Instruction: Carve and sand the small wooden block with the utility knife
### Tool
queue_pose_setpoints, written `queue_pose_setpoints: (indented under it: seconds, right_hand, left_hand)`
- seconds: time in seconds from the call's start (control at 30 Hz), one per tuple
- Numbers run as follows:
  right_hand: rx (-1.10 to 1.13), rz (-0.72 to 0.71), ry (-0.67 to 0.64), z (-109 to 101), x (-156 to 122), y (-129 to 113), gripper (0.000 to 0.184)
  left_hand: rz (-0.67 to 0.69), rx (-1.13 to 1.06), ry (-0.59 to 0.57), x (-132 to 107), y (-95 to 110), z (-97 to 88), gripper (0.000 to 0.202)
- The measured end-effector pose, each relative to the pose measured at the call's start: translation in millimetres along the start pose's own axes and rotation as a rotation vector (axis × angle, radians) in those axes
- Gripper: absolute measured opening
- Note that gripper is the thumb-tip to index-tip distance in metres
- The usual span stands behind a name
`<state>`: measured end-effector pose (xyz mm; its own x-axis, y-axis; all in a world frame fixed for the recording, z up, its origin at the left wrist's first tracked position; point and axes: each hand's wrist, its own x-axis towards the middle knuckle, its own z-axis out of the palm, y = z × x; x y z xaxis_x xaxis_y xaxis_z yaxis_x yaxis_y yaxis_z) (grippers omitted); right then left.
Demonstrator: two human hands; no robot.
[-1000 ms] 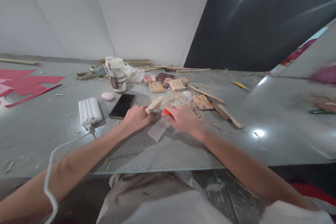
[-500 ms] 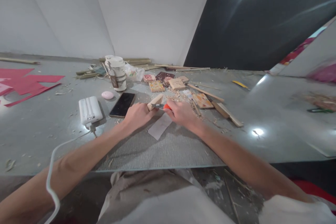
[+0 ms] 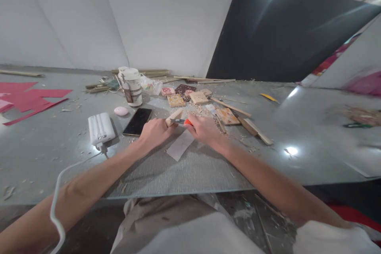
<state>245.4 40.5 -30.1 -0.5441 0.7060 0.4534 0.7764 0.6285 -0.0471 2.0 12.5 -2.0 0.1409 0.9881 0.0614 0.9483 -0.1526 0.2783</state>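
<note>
My left hand (image 3: 154, 131) is closed round a short pale wooden stick (image 3: 174, 116) that pokes up and to the right out of the fist. My right hand (image 3: 202, 129) grips a knife with an orange handle (image 3: 187, 122); its metal blade lies against the stick near my left thumb. Both hands hover just above a grey glass table (image 3: 184, 170), over a small white slip of paper (image 3: 180, 145). Wood shavings (image 3: 199, 110) are scattered just beyond the hands.
A black phone (image 3: 137, 121), a white power bank (image 3: 100, 127) with its cable and a pink round object (image 3: 120, 111) lie left. A paper cup (image 3: 131, 86), small decorated wooden tiles (image 3: 199, 97), wooden sticks (image 3: 256, 130) and red paper (image 3: 29, 97) sit farther out.
The knife blade slid forward along the stick, and my right hand moved closer to the left. The view shifted slightly.
</note>
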Motion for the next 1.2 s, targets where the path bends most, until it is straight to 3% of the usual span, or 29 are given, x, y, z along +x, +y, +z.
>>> queue_pose_setpoints:
  seconds: [0.37,0.57,0.77,1.03,1.2]
  right_hand:
    - [-0.024,0.056,-0.024,0.5,3.5,-3.9,0.063]
    - [-0.054,0.197,-0.009,-9.0,5.9,7.1,0.064]
    - [-0.019,0.215,-0.025,-13.3,4.4,3.6,0.058]
    - [0.037,0.135,-0.045,-14.2,-3.5,-0.7,0.056]
    - [0.076,0.028,-0.093,-15.7,-7.0,-19.0,0.052]
  left_hand:
    - [-0.009,0.021,0.0,3.5,-4.4,-2.1,0.074]
    - [-0.015,0.037,-0.001,-0.8,-3.6,-3.2,0.075]
    - [-0.012,0.019,-0.019,-5.4,-1.6,-3.6,0.075]
    - [-0.016,-0.005,-0.015,-3.5,-6.8,2.1,0.069]
    - [0.023,-0.021,-0.046,-4.4,-7.1,-1.0,0.054]
